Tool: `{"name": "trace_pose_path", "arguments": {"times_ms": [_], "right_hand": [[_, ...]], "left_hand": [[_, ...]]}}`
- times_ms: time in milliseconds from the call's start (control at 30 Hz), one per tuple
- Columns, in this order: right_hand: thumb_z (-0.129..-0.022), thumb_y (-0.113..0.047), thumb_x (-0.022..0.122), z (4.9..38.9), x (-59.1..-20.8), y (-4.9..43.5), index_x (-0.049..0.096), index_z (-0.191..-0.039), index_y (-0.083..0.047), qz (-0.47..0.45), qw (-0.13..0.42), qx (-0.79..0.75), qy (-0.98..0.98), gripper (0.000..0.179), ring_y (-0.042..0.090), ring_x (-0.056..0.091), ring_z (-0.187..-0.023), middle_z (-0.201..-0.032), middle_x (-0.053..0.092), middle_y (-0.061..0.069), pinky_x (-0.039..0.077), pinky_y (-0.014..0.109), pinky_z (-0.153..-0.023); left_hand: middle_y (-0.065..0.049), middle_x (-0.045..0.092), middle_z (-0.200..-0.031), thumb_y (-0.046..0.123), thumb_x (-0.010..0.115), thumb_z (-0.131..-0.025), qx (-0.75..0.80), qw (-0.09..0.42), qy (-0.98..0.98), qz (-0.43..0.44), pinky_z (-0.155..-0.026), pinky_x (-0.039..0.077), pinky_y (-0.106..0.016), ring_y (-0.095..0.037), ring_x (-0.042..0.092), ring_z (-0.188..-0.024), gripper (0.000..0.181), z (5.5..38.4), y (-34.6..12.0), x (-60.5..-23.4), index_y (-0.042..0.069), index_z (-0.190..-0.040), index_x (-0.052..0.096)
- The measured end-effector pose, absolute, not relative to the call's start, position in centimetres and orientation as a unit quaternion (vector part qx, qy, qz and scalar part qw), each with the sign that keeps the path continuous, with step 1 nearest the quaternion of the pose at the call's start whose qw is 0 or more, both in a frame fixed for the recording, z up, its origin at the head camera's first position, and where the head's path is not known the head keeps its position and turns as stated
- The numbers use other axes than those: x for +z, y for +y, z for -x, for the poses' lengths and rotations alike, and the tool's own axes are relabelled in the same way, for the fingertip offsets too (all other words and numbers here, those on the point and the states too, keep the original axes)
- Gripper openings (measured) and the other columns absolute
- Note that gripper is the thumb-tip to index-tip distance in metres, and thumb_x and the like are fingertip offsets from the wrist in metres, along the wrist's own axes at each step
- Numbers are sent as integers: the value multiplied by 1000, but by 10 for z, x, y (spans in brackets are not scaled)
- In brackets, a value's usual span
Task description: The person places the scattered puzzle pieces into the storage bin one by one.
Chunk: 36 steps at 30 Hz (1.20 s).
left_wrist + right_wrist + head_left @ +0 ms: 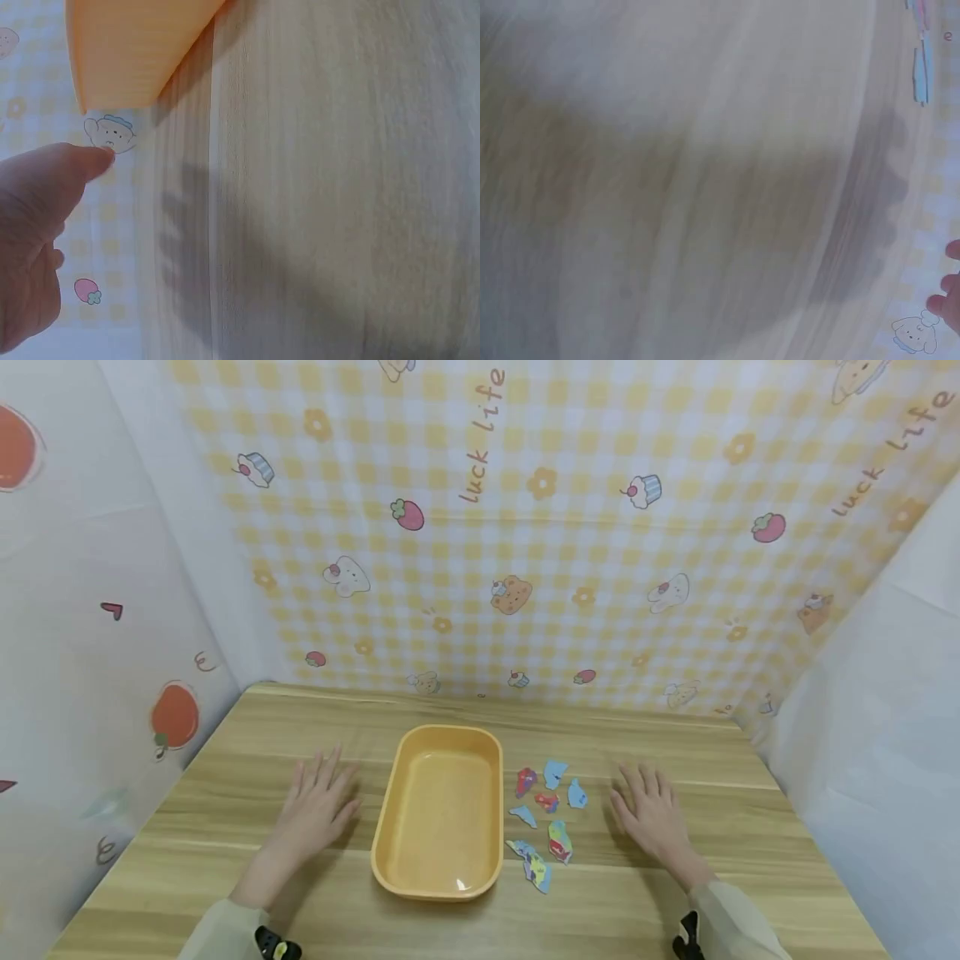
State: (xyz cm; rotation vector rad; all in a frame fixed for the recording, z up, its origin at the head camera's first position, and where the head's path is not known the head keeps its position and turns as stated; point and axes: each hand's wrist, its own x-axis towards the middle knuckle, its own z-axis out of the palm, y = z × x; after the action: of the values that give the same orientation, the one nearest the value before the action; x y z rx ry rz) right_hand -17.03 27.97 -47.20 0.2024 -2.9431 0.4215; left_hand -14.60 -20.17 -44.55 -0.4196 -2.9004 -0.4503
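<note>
Colourful pieces (559,842) lie untouched beside the tray (442,810); I'm seemingly pre-pickup, left hand (318,802) and right hand (652,814) spread, empty; next likely needs fine pinching.

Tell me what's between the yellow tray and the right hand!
Colourful little pieces beside the yellow tray, then bare table up to the right hand; the head view shows it.
</note>
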Motion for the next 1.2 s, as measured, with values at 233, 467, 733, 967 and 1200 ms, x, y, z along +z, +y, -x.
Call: {"name": "trace_pose_path", "arguments": {"times_ms": [233, 467, 733, 967, 1200], "right_hand": [[-94, -31, 47, 172, -465, 274, 39, -133, 2, -43, 44, 202, -978, 52, 53, 37, -118, -132, 40, 32, 32, 68, -96], [-91, -23, 53, 183, -464, 271, 43, -124, 12, -26, 5, 258, -966, 49, 48, 47, -109, -121, 46, 36, 44, 59, -91], [-88, -17, 56, 205, -459, 266, 45, -118, 17, -29, -41, 303, -952, 46, 45, 54, -101, -111, 51, 36, 52, 49, -85], [-89, -20, 56, 215, -454, 263, 48, -116, 16, -11, -64, 316, -947, 45, 41, 54, -100, -109, 54, 34, 51, 48, -84], [-89, -24, 55, 224, -452, 260, 48, -117, 13, 10, -95, 313, -945, 47, 39, 55, -98, -112, 54, 33, 52, 46, -82]], "left_hand": [[-32, 33, -137, 15, 61, -86, -190, 94, -966, 146, -103, 25, -67, -51, 34, -122, 49, 149, -201, -449, 0, -130, 44], [-31, 48, -124, 16, 59, -87, -232, 56, -962, 129, -93, 40, -63, -48, 47, -113, 40, 149, -200, -448, -4, -121, 50], [-30, 47, -126, 17, 52, -92, -317, -35, -943, 95, -90, 47, -56, -46, 48, -112, 41, 150, -199, -443, -5, -126, 46], [-27, 50, -125, 18, 52, -93, -350, -65, -931, 87, -89, 49, -51, -42, 51, -110, 40, 152, -191, -439, -6, -125, 47], [-26, 53, -120, 17, 52, -92, -371, -92, -922, 59, -81, 54, -46, -39, 55, -104, 40, 157, -186, -440, -5, -124, 47]]}}
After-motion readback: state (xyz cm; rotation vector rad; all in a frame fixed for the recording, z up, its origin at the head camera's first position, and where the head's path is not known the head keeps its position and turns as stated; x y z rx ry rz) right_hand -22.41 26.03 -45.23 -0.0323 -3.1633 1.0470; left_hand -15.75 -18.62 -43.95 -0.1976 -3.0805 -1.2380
